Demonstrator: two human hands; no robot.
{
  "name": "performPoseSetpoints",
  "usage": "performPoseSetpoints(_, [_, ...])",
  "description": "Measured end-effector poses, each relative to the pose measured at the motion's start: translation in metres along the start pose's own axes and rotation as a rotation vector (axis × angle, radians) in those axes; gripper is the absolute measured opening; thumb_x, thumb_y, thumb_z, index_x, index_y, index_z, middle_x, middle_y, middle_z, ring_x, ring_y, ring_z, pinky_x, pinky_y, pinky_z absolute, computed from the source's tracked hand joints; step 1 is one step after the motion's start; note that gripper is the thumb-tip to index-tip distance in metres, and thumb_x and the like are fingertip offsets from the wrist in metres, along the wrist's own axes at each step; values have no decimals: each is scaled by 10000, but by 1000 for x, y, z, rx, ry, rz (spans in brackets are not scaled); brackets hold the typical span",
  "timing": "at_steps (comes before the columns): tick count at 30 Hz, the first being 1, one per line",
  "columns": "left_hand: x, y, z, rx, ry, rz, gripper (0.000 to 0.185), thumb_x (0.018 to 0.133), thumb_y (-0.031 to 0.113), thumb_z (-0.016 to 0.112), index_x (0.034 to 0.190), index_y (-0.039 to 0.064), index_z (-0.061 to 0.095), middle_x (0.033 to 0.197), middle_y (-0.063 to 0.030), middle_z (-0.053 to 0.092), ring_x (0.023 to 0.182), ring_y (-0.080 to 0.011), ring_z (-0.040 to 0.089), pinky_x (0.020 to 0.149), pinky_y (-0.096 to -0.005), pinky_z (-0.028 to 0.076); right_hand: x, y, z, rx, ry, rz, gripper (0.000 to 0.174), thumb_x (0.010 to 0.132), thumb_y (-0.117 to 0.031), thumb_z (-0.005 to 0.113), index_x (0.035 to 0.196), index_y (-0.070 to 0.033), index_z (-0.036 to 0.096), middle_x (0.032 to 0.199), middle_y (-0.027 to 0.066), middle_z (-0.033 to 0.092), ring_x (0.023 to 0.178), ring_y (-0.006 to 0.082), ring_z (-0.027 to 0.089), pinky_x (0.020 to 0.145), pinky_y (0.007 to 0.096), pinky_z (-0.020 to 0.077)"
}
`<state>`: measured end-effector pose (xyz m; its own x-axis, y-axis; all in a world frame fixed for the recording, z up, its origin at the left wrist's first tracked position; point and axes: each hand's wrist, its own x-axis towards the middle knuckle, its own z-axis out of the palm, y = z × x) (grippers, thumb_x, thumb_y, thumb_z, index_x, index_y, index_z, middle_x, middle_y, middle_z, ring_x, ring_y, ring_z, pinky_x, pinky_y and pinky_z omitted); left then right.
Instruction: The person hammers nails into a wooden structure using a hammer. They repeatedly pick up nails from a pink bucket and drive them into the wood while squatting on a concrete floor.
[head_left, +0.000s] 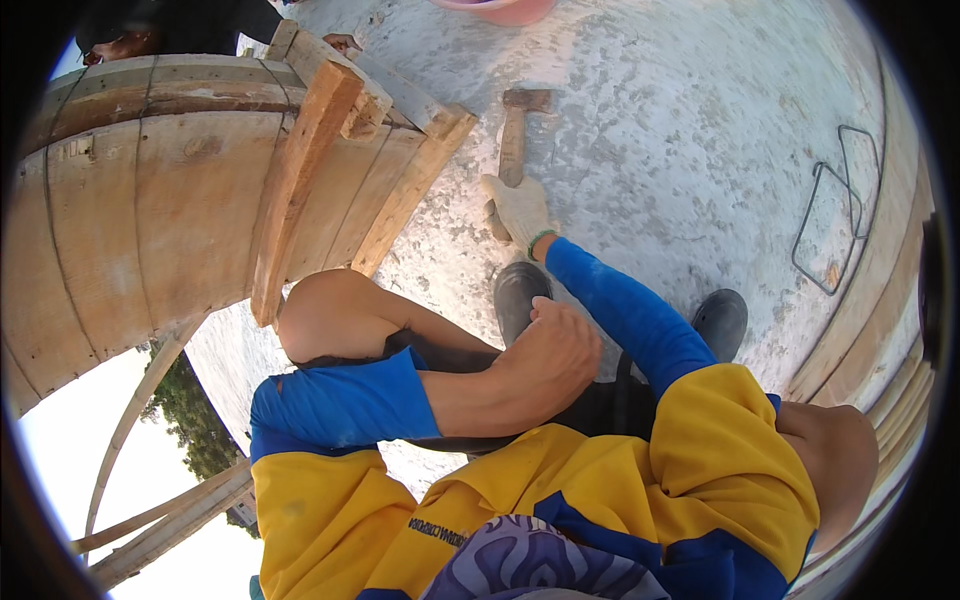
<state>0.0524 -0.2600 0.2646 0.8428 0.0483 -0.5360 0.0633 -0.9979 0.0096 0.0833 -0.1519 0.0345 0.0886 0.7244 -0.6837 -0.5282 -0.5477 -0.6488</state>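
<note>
My right hand (523, 210), in a pale work glove, is closed around the lower end of a hammer's wooden handle (513, 142). The hammer's blocky brown head (528, 100) points away from me, over the whitish concrete floor (660, 142). Bare and curled into a loose fist, my left hand (551, 352) lies across my lap near my right forearm; its palm side is hidden. Left of the hammer stands a wooden plank formwork panel (202, 195), with a timber batten (307, 187) slanting up its face close to my left knee.
Another person's hand (343, 43) touches the panel's far top end. Bent steel rods (832, 217) lie at the right, beside long timber boards (862, 285). A pink basin (502, 9) shows at the top edge. Wooden poles (176, 517) run at lower left.
</note>
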Motion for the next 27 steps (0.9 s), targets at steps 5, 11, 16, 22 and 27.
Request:
performPoseSetpoints(5, [-2,-2,-1,-42,5,-12,419,958,241,623,1195,-99,680,1030,-239,711,952,-318,688,851,-434,512,0,-1,-1,25,-7,28,318,966,-313,806,970,-19,686,722,71,691,554,171,639,457,369,481])
performPoseSetpoints(11, [0,-4,-6,-25,-41,-3,433,960,226,624,1224,-116,665,1025,-230,703,926,-299,672,810,-404,492,2,-1,-2,26,-31,31,310,975,-302,788,962,-18,663,724,78,686,556,181,637,465,374,489])
performPoseSetpoints(16, [1,-4,-6,-23,-67,7,437,973,219,614,1241,-124,658,1049,-244,701,935,-302,676,820,-400,496,2,0,-4,19,-53,26,302,982,-299,777,975,-23,654,731,79,685,575,188,648,485,379,503])
performPoseSetpoints(22, [1,-5,-8,-24,-59,0,438,977,216,610,1246,-126,658,1078,-260,705,947,-309,683,834,-407,504,0,-2,-3,18,-34,32,300,983,-302,778,966,-27,658,726,77,689,572,186,648,492,374,508])
performPoseSetpoints(27, [0,-5,-7,-21,-58,3,437,973,218,614,1239,-125,664,1082,-263,708,954,-314,685,843,-413,506,2,1,-2,-21,-25,-5,314,985,-321,773,939,-30,663,705,67,685,560,181,646,487,371,507])
